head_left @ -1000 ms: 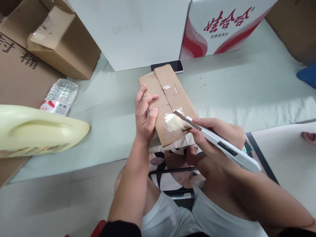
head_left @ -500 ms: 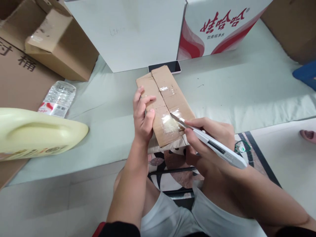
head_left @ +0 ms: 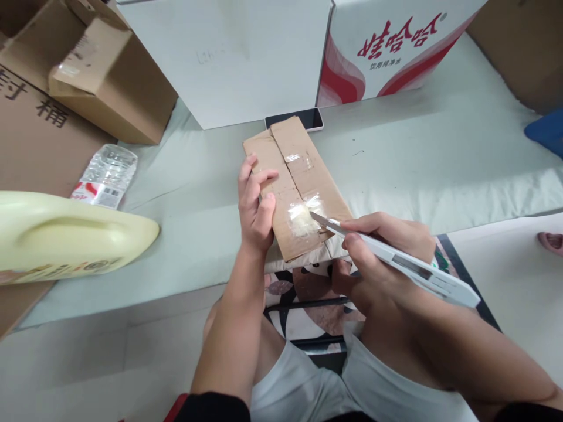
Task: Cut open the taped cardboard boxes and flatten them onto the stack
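A flat brown cardboard box (head_left: 281, 176) lies at a slant near the front edge of the covered surface, a seam running along its top with pieces of clear tape (head_left: 303, 220) across it. My left hand (head_left: 257, 202) grips the box by its left side, thumb and fingers resting on the top. In my right hand (head_left: 387, 246) is a white utility knife (head_left: 409, 266) with its blade out. The blade tip is at the seam by the lower tape; whether it is in the cardboard I cannot tell.
Behind the box lies a phone (head_left: 308, 119) against a large white carton (head_left: 229, 64). A white and red carton (head_left: 396, 53) stands to its right. At left are a plastic water bottle (head_left: 108, 176), a pale yellow jug (head_left: 74, 234) and an open cardboard box (head_left: 114, 82).
My right hand has drawn the knife down and to the right, so its tip has slid along the seam towards me. My left hand and the box have stayed in place.
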Tool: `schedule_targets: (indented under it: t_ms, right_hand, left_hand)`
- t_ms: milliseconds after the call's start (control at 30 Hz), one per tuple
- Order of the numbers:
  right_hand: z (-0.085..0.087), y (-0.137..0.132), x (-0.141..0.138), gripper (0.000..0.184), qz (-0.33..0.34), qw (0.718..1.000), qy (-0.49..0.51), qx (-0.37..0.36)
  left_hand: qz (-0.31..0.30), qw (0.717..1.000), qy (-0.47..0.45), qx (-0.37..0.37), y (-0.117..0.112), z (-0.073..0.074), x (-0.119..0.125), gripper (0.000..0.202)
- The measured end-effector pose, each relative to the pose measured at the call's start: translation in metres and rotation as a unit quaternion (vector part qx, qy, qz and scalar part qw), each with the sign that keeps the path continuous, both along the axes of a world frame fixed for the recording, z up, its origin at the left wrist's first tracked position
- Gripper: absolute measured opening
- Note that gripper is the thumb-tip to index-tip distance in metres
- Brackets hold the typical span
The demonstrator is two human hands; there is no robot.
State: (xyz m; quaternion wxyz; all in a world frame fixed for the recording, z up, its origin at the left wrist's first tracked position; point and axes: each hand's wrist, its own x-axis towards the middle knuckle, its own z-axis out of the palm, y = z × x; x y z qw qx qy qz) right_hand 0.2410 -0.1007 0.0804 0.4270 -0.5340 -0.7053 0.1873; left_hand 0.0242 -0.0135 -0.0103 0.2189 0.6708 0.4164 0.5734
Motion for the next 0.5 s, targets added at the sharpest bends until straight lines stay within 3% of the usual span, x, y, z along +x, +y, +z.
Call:
schedule_targets:
  t_ms: [367, 500]
  right_hand:
    - [0.004, -0.005, 0.007, 0.009, 0.024, 0.999, -0.024, 0.040]
    - [-0.002, -0.006, 0.016, 0.011, 0.040, 0.995, 0.028, 0.085]
  left_hand:
    - [0.009, 1.000, 0.005, -0.004, -0.001, 0.003, 0.001, 0.048]
    - [-0.001, 1.000, 0.001, -0.005, -0.001, 0.004, 0.001, 0.048]
